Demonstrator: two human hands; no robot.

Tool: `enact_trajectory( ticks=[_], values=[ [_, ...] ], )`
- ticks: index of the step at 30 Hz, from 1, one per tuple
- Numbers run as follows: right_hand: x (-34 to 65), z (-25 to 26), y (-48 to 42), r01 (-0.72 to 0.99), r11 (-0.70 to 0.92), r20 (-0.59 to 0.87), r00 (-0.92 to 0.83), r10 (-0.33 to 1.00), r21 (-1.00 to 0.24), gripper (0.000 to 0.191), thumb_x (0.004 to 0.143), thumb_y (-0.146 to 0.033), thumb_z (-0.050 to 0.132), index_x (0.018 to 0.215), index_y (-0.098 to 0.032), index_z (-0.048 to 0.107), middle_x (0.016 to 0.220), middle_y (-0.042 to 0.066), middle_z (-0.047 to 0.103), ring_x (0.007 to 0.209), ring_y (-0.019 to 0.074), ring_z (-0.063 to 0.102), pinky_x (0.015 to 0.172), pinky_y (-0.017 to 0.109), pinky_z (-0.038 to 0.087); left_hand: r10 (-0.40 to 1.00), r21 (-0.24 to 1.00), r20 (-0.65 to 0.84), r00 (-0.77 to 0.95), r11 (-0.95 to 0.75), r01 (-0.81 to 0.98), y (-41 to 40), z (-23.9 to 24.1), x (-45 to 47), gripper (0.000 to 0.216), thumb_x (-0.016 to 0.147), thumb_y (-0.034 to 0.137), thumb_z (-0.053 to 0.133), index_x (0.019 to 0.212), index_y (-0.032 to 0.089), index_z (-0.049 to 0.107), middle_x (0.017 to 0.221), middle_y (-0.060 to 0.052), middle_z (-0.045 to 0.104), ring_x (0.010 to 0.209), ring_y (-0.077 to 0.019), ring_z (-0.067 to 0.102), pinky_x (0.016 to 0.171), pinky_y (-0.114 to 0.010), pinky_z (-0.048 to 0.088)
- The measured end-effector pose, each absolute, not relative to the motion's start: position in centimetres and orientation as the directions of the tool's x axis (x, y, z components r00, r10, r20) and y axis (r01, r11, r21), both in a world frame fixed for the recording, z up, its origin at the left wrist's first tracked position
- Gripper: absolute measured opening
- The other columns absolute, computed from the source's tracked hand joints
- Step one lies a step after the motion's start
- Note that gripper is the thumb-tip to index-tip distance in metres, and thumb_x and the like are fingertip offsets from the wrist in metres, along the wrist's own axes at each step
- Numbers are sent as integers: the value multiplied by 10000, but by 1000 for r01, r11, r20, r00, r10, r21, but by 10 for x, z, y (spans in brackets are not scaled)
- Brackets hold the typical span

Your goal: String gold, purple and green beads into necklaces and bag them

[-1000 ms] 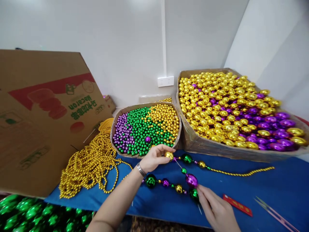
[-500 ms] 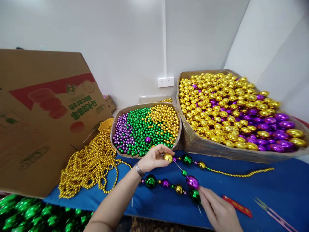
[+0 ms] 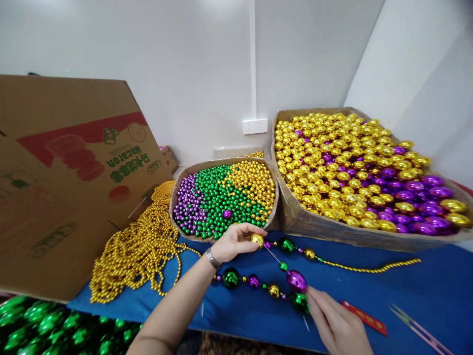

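My left hand (image 3: pixel 236 240), with a watch on its wrist, pinches a shiny gold bead (image 3: pixel 257 240) between thumb and fingers. A thin straight strand (image 3: pixel 273 254) runs from that bead down to a small green bead (image 3: pixel 283 266) and a big purple bead (image 3: pixel 296 281). My right hand (image 3: pixel 338 318) is closed, its fingertips at the purple bead's right end; its thumb is partly hidden. Just below the purple bead is a large green bead (image 3: pixel 298 301). Strung beads (image 3: pixel 253 281) lie to the left, and a thin gold bead chain (image 3: pixel 369 268) extends right.
Behind the hands stands a box (image 3: pixel 275 217) of small purple, green and gold beads. To its right is a larger box (image 3: pixel 314 222) of gold and purple ones. A gold bead-chain heap (image 3: pixel 133 251), cardboard (image 3: pixel 84 222), a red packet (image 3: pixel 364 318) and tweezers (image 3: pixel 417 325) lie around.
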State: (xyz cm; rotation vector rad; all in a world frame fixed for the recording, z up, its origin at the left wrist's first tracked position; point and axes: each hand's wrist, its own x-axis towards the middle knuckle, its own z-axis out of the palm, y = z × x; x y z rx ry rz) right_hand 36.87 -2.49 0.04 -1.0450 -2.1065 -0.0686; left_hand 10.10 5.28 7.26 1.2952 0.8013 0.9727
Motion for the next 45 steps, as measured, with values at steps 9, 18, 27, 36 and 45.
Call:
enact_trajectory(
  ticks=[9,18,27,36,45],
  values=[
    [369,-3,-25,720,650,628,-394,671,-242,333,941,-306,387,962,-181,694,890,56,737,778,182,709,725,257,575,908,998,67,413,-57,-38,50,80,101,425,694,345,737,1070,160,664,1019,-91,627,848,-161,582,732,-253,462],
    [368,-1,-23,742,633,661,-363,657,-221,317,933,-310,404,971,-187,695,879,49,737,765,187,708,738,271,568,917,992,60,395,-9,-129,45,78,110,432,680,317,754,1067,162,640,1036,-98,640,857,-161,592,754,-267,477],
    [370,-6,-25,733,657,671,-398,626,-178,299,934,-269,407,958,-162,685,874,57,735,755,190,708,706,275,570,946,975,79,313,-8,-224,49,75,109,351,679,279,755,972,132,629,995,-104,659,792,-140,596,657,-222,464],
    [364,-3,-25,741,645,677,-379,631,-187,289,932,-290,404,982,-193,672,859,50,735,735,186,703,713,273,558,922,992,54,384,-5,-127,40,77,116,366,666,259,769,969,149,595,1017,-80,636,818,-134,595,743,-260,477],
    [354,5,-26,675,576,543,-298,785,-461,278,960,-292,312,1058,-202,557,845,59,645,738,136,663,632,189,529,950,991,25,312,17,-130,38,63,122,486,628,235,794,1013,166,506,1063,-94,624,860,-147,606,757,-281,474]
  ],
)
